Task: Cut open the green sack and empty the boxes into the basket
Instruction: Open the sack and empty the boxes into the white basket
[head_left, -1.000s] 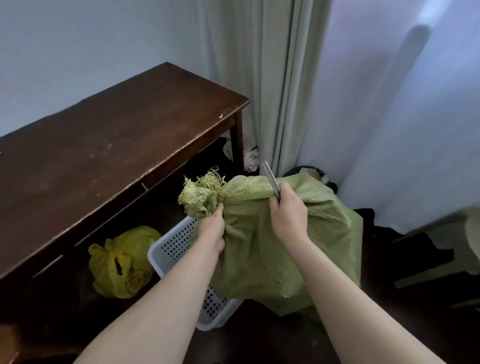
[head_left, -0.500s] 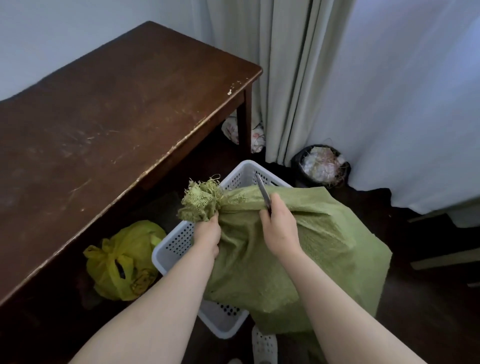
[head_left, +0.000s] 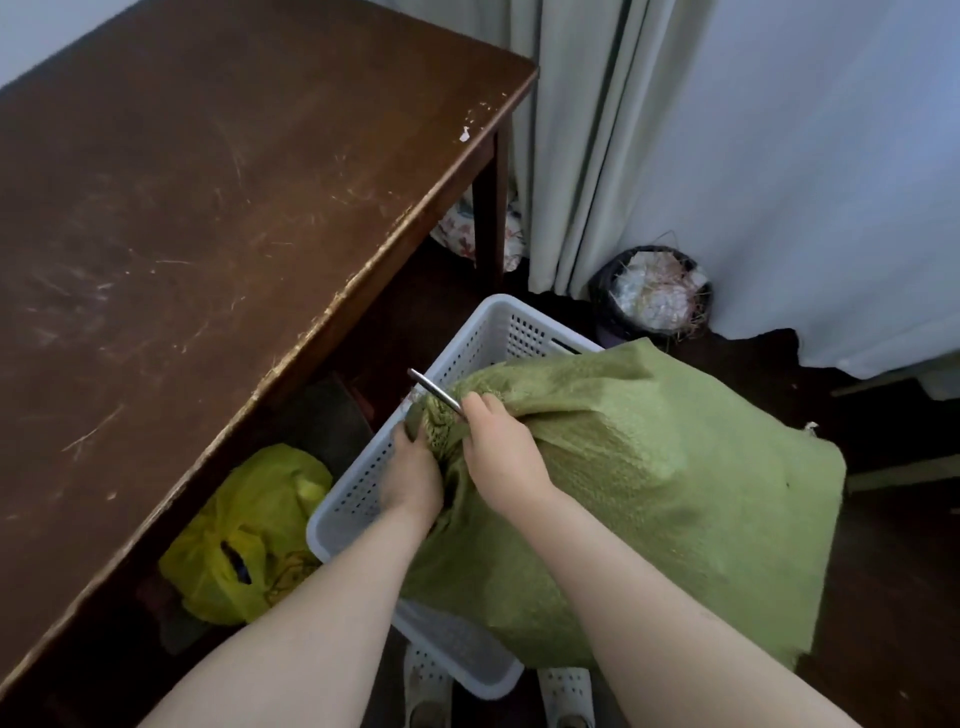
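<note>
A bulky green woven sack lies across a white perforated plastic basket on the floor. My left hand grips the bunched neck of the sack, low over the basket's left side. My right hand presses on the sack beside it and holds a thin metal blade, which points up and left over the sack's neck. The boxes are hidden inside the sack.
A dark wooden table fills the left. Under it lies a yellow plastic bag. A black bin full of waste stands by the curtain. White slippers show at the bottom edge.
Both hands have lowered the sack's neck down into the basket's left side. The frayed top of the sack has dropped out of sight. The blade now tilts further left. My view has tipped down.
</note>
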